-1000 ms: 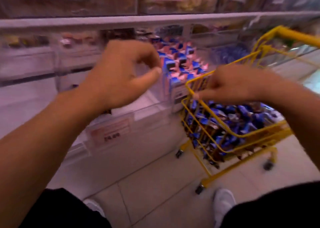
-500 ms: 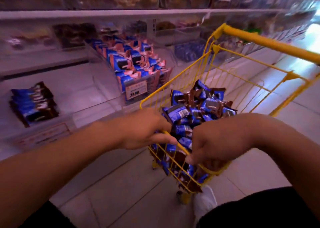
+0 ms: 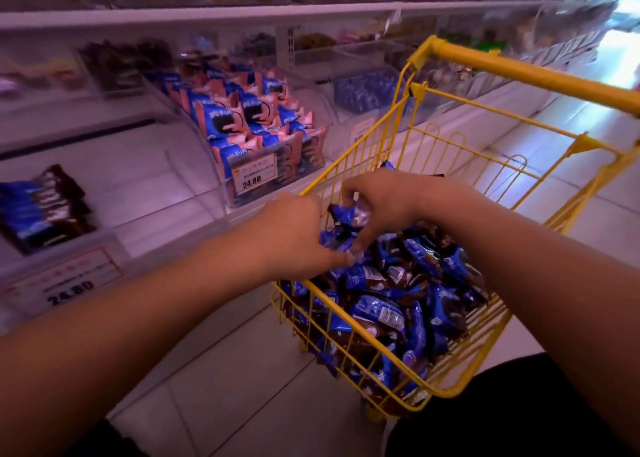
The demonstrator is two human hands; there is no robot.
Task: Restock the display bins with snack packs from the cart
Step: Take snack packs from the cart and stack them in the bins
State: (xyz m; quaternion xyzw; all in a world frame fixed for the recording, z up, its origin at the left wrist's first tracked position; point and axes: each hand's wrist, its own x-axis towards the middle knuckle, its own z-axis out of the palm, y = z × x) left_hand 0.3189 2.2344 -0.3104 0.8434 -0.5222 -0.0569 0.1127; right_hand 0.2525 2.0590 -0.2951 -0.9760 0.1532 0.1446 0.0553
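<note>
I had the shelving (image 3: 242, 14) across the top and left of my view, a long white run of clear display bins under a row of blurred bagged goods. Below it lay the pale tiled floor (image 3: 214, 397). To my right stood the yellow wire cart (image 3: 485, 151), its handle bar angled up toward the upper right and its basket heaped with blue-and-brown snack packs (image 3: 391, 314).

The middle bin (image 3: 194, 134) was well filled with blue-and-pink packs (image 3: 239, 117), with a price card reading 24.80 (image 3: 254, 176) on its front. The bin on the far left (image 3: 114, 210) held only a small stack of blue-and-brown packs (image 3: 41, 207) at its left end, behind its own 24.80 label (image 3: 69, 281). Farther along the shelf, another bin (image 3: 367, 89) showed a blurred blue mass that I could not read.

Both my forearms reached into the near-left corner of the basket. My left hand (image 3: 294, 238) was curled down over the pile, fingertips at the packs beside the rim; whether it actually gripped one I could not tell, since the fingers were hidden under the hand. My right hand (image 3: 384, 200) sat just beside it, fingers bent and pinching the blue pack (image 3: 341, 214) raised slightly above the heap.
</note>
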